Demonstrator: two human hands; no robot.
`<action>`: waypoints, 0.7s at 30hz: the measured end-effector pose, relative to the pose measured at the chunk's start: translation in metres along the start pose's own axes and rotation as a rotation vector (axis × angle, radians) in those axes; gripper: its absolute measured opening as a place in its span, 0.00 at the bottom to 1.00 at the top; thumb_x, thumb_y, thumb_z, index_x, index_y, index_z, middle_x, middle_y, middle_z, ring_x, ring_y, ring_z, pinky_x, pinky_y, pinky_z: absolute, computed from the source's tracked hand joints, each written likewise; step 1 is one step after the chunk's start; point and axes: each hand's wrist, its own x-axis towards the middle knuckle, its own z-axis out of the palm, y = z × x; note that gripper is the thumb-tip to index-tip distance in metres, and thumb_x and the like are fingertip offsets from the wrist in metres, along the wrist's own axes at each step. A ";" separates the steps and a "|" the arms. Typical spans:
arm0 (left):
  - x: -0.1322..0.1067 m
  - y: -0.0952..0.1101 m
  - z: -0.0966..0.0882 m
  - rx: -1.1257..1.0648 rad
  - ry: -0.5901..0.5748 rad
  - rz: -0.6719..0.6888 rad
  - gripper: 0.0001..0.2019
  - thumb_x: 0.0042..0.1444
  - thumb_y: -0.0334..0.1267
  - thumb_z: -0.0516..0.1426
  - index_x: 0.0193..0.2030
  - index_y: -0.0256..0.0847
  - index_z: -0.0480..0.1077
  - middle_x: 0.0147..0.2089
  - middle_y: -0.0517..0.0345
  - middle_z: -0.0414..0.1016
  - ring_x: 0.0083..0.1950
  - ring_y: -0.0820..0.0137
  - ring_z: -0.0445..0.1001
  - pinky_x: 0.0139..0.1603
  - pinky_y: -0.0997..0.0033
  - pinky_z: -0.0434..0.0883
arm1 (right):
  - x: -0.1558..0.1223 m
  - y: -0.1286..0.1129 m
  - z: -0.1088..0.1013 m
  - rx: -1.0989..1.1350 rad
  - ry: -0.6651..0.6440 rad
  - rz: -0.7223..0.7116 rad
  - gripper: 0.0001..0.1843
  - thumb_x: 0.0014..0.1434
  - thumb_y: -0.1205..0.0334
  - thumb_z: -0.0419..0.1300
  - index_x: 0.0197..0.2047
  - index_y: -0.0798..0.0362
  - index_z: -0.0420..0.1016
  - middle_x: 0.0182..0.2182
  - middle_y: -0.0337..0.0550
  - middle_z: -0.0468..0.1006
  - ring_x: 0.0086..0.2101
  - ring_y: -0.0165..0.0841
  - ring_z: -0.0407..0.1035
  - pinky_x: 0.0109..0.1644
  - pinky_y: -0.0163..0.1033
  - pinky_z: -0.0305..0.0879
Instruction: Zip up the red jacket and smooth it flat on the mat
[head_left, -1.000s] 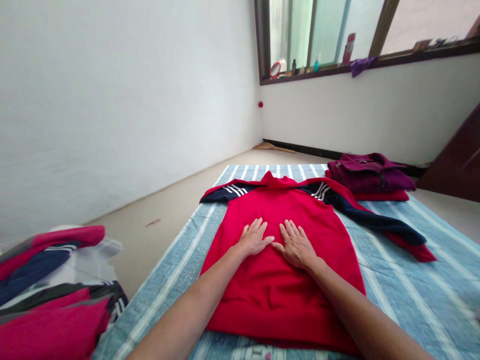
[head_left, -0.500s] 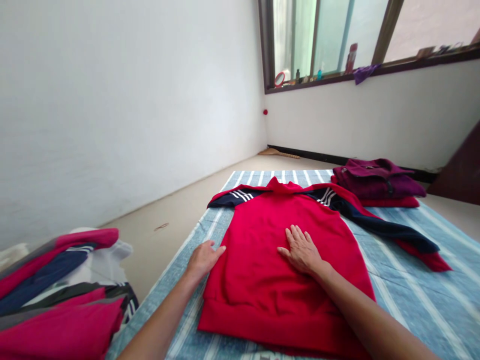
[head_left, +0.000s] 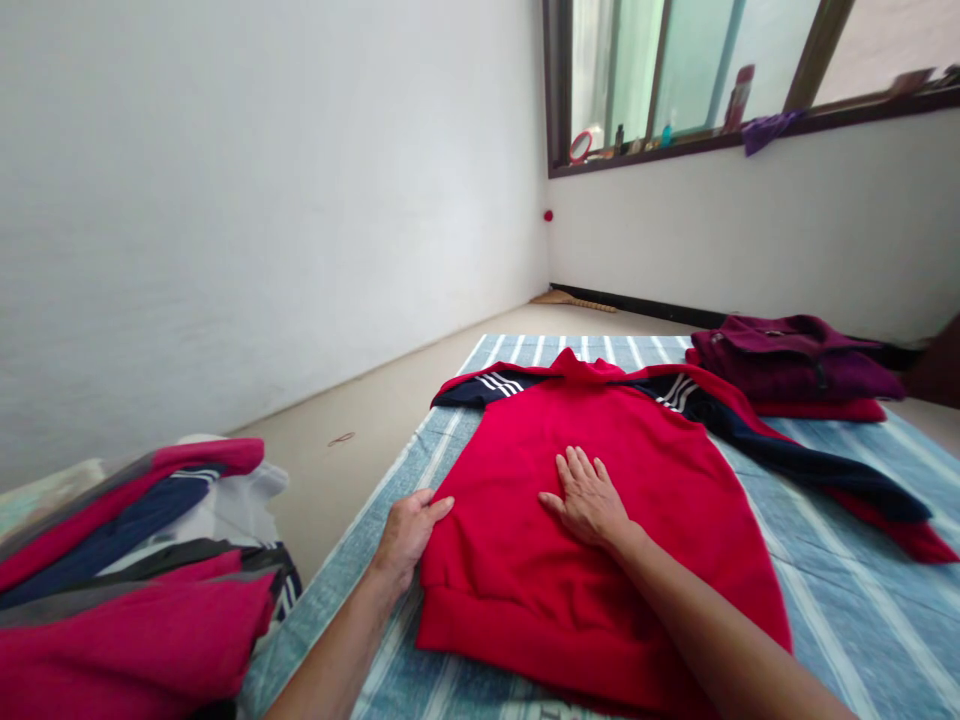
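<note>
A red jacket with navy sleeves and white stripes lies spread out, its collar at the far end and its hem toward me. My left hand pinches the left side edge of the jacket between thumb and fingers. My right hand rests flat on the middle of the red fabric, fingers outstretched. The right sleeve stretches out to the right; the left one is mostly folded out of sight behind the shoulder.
Under the jacket is a blue-and-white striped sheet. Folded maroon clothing sits at the far right. A heap of clothes is at the lower left. Small items line the windowsill; a broom lies in the floor corner.
My left hand has closed on the jacket's left edge, and that side is drawn in slightly. My right hand stays flat on the fabric. The view has shifted a little left.
</note>
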 end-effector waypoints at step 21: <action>-0.040 -0.003 -0.008 -0.114 -0.302 -0.241 0.20 0.37 0.35 0.67 0.40 0.34 0.74 0.37 0.46 0.81 0.39 0.55 0.79 0.39 0.62 0.75 | 0.001 0.004 0.001 -0.013 -0.004 0.006 0.43 0.61 0.37 0.38 0.67 0.64 0.50 0.66 0.59 0.45 0.65 0.47 0.37 0.65 0.54 0.34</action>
